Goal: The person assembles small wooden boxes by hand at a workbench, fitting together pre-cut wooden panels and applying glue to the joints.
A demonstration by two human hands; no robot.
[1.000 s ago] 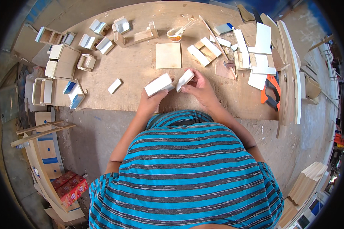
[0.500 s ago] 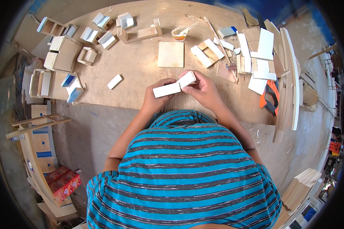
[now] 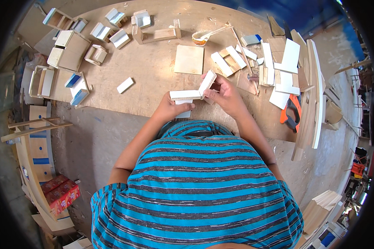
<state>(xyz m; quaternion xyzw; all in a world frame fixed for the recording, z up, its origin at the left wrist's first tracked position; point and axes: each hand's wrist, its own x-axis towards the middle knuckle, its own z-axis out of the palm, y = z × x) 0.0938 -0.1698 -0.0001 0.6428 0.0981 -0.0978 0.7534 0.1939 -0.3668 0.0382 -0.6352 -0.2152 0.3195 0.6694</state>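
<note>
In front of my body, just above the near table edge, my left hand (image 3: 173, 108) is closed on a white-faced wooden block (image 3: 184, 94), thumb along its near side. A pale flat panel (image 3: 184, 108) shows beneath that block. My right hand (image 3: 226, 95) pinches a second white-faced block (image 3: 207, 84), tilted up, with its bare wood side toward the fingers. The two blocks touch at one end and form an angle; whether they are fixed together I cannot tell. A loose white block (image 3: 125, 85) lies on the table to the left.
Beyond my hands lie a square wooden board (image 3: 189, 59) and a bowl (image 3: 200, 38) with a stick across it. Small wooden furniture-like pieces (image 3: 96, 54) stand at left. An orange-handled saw (image 3: 292, 113), white offcuts (image 3: 281, 74) and long strips (image 3: 316, 95) crowd the right.
Both blocks have turned in my hands: the right one now stands steeper and the left one lies nearly level. The pale panel beneath has come into view. My view has shifted slightly.
</note>
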